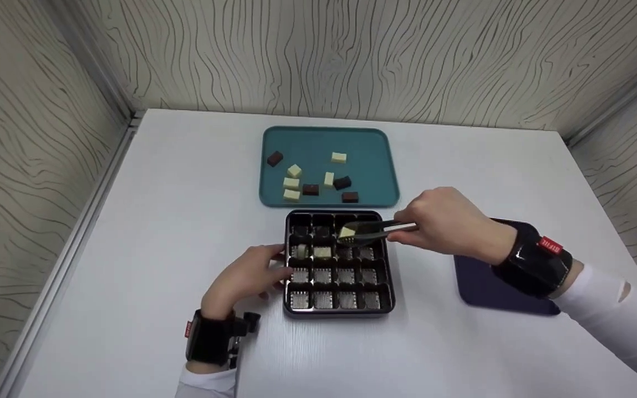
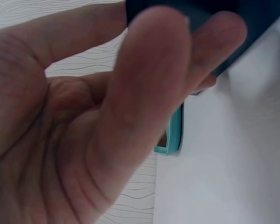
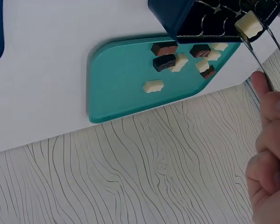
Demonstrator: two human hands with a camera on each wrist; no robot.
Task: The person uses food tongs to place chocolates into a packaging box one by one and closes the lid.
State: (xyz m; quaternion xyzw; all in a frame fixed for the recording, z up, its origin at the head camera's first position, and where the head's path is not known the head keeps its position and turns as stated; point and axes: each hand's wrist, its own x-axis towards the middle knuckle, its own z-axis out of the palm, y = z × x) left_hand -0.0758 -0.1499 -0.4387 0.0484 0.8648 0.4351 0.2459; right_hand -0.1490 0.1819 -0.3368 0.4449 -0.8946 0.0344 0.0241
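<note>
My right hand (image 1: pixel 445 224) grips a pair of dark tongs (image 1: pixel 376 232), which pinch a white chocolate piece (image 1: pixel 346 232) over the back part of a black compartment box (image 1: pixel 339 314). In the right wrist view the same white piece (image 3: pixel 248 24) sits between the tong tips, close over the box's dividers. Two white pieces, one of them this block (image 1: pixel 322 252), lie in the second row's left compartments, and dark pieces (image 1: pixel 321 231) show behind them. My left hand (image 1: pixel 249 276) rests against the box's left side with fingers fairly straight, the thumb at the rim.
Behind the box lies a teal tray (image 1: pixel 371 149) with several white, brown and black pieces, mostly toward its left and front. A dark blue tray (image 1: pixel 476 282) lies to the right, partly beneath my right forearm. A patterned wall (image 1: pixel 324 61) closes off the white table's back.
</note>
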